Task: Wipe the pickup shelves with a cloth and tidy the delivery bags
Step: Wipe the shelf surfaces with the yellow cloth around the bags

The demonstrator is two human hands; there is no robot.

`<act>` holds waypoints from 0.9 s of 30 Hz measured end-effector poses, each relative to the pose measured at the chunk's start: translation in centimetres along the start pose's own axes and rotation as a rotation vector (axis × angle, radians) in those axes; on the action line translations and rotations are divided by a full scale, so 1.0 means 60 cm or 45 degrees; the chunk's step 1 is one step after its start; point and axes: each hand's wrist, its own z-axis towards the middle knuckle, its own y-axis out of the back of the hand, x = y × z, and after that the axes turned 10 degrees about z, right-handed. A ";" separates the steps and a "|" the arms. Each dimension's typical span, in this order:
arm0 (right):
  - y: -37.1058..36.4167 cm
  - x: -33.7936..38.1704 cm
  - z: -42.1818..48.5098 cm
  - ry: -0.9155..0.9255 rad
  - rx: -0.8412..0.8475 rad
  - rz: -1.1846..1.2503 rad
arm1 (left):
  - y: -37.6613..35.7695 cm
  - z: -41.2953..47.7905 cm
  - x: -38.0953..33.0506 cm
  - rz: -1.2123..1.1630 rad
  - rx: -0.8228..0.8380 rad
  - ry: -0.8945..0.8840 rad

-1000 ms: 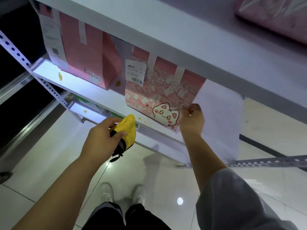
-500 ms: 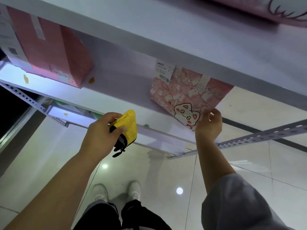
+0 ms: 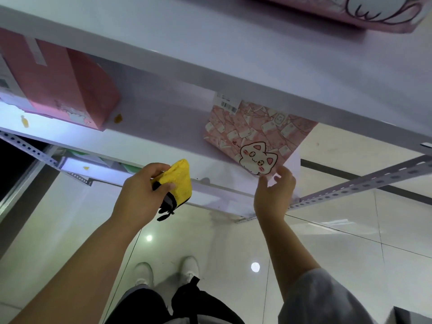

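A pink delivery bag with a white cat drawing [image 3: 254, 134] stands at the right end of the middle shelf [image 3: 152, 132], a barcode label at its top. My right hand [image 3: 273, 195] is just below its near corner, fingers apart, fingertips at the bag's edge without gripping it. My left hand [image 3: 138, 195] is in front of the shelf's front edge, shut on a folded yellow cloth [image 3: 181, 181] with a dark trim. A plain pink bag [image 3: 58, 85] stands at the left of the same shelf.
The upper shelf [image 3: 210, 43] overhangs the middle one and carries another pink bag [image 3: 350, 12]. A perforated metal rail [image 3: 362, 183] runs out to the right. A lower shelf [image 3: 77, 164] shows at the left. Below are my white shoes [image 3: 145, 272] on glossy floor tiles.
The cat bag has moved right along the middle shelf, away from the plain bag. My right hand has loosened from the bag's lower edge. My left hand still holds the cloth.
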 end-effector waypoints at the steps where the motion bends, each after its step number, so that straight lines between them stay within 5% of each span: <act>1: -0.006 -0.001 -0.013 0.043 0.090 0.012 | 0.002 -0.001 0.002 -0.003 0.012 0.002; 7: -0.061 0.017 -0.086 0.195 1.014 0.078 | 0.025 -0.010 0.025 -0.086 0.099 -0.012; 11: -0.111 0.044 -0.122 0.126 1.393 0.078 | 0.048 -0.009 0.044 -0.142 0.210 -0.074; 19: -0.179 0.043 -0.166 -0.018 1.292 0.039 | 0.079 0.013 0.110 -0.095 0.150 -0.080; 27: -0.248 0.026 -0.106 0.199 0.896 -0.359 | 0.092 0.070 0.194 0.034 0.185 -0.042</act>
